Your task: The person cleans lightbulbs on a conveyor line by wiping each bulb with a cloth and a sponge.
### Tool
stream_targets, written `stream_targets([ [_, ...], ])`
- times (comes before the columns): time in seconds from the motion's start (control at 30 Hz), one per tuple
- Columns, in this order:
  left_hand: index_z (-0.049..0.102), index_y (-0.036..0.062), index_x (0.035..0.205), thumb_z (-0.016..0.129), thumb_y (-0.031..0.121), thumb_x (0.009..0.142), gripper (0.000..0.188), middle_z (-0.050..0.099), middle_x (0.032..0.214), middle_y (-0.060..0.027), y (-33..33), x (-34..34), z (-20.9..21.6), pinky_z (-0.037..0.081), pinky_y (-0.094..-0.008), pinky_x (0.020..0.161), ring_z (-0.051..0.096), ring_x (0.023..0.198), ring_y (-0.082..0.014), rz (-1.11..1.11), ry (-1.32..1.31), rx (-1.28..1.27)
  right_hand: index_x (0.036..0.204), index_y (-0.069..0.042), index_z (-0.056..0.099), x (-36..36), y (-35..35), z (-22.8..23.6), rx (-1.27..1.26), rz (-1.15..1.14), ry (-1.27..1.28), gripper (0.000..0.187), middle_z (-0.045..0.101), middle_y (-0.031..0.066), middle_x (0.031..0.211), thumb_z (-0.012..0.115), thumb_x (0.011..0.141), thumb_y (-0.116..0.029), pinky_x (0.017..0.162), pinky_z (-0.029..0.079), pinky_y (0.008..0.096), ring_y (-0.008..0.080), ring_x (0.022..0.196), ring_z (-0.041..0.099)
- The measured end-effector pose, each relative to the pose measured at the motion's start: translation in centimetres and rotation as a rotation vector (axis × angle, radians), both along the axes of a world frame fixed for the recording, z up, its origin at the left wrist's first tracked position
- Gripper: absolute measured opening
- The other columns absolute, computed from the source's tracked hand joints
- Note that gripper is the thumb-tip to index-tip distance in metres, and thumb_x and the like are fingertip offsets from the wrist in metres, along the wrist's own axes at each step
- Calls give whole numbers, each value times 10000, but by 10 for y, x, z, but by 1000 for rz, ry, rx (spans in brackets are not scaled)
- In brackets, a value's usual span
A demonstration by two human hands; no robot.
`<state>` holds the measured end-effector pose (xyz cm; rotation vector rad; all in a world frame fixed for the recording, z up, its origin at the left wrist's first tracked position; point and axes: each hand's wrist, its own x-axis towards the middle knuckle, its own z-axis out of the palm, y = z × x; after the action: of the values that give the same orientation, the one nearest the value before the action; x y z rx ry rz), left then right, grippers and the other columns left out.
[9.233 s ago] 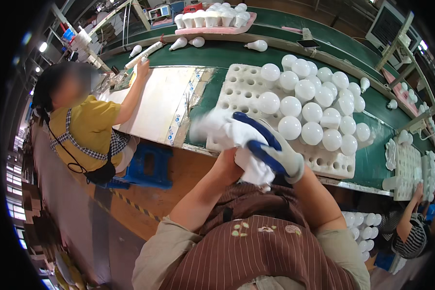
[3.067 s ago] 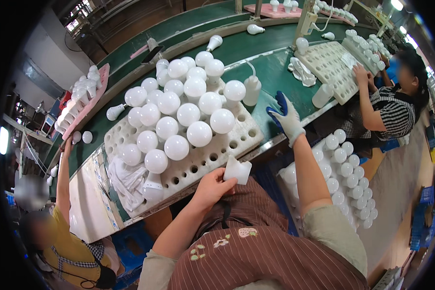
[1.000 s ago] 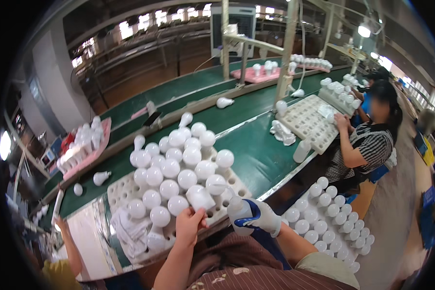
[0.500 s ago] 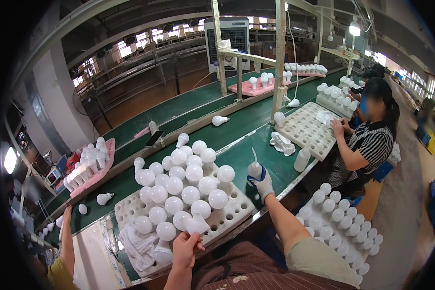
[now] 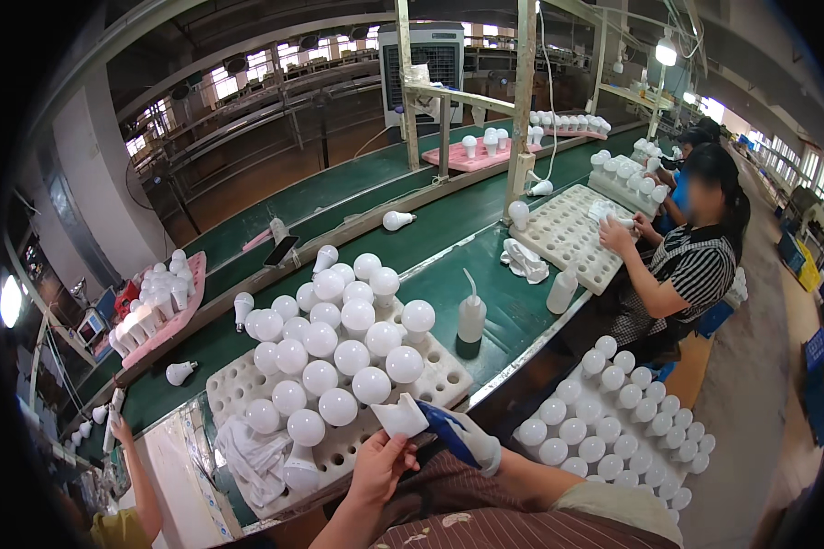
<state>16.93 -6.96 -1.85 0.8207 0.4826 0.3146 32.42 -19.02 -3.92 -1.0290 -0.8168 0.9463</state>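
Observation:
My bare left hand [image 5: 382, 468] pinches a small white piece [image 5: 399, 417] with straight edges, like folded cloth or paper, at the front of the bulbs. My right hand [image 5: 467, 443], in a white glove with blue fingers, is closed at that piece's right edge; its fingertips are partly hidden. Many white light bulbs [image 5: 352, 357] stand crowded in a pale foam tray [image 5: 445, 371] full of round holes. Beyond my right hand, a white squeeze bottle [image 5: 471, 320] with a thin bent nozzle stands upright on the green table. A crumpled white cloth [image 5: 256, 457] lies over the tray's left front.
At right, a co-worker [image 5: 673, 256] handles a white cloth over another foam tray [image 5: 568, 233]. A second bottle [image 5: 563, 291] and a crumpled cloth [image 5: 525, 261] lie nearby. More bulbs [image 5: 604, 430] fill a rack at lower right. Another person's hand [image 5: 124, 430] is at far left.
My right hand has let go of the squeeze bottle, which now stands alone, and has come down and left to the white piece. My left hand still holds that piece, now farther right.

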Motion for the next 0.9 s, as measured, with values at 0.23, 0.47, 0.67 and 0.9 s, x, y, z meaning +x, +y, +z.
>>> stream_targets([
  [0.23, 607, 31, 1093, 608, 188, 1020, 173, 641, 859, -54, -3, -16, -12, 547, -335, 636, 595, 665, -147, 33, 23, -11, 1519, -27, 419, -30, 13, 7, -62, 102, -3, 558, 567, 25, 1337, 534, 1056, -317, 938, 466, 254, 97, 1135, 529],
  [0.47, 615, 34, 1082, 611, 158, 1012, 143, 641, 840, -50, -3, -26, -16, 532, -336, 614, 591, 669, -152, 108, 95, -40, 1519, -44, 430, -40, 19, 3, -138, 169, 119, 548, 599, -9, 1218, 557, 1049, -296, 799, 475, 215, 53, 935, 529],
  [0.67, 616, 34, 1064, 644, 162, 992, 149, 646, 844, -58, 2, -28, -18, 519, -356, 614, 592, 666, -165, 56, 116, -83, 1515, -47, 438, -37, 13, 14, -241, 255, 335, 541, 608, -17, 1168, 565, 1049, -291, 768, 473, 206, 39, 906, 519],
  [0.9, 612, 38, 1067, 650, 171, 990, 158, 651, 855, -60, 1, -32, -28, 526, -334, 626, 603, 673, -165, 61, 144, -164, 1476, -29, 491, -48, 14, 14, -130, 153, 150, 493, 620, -21, 1212, 603, 1027, -199, 849, 467, 212, 50, 955, 528],
])
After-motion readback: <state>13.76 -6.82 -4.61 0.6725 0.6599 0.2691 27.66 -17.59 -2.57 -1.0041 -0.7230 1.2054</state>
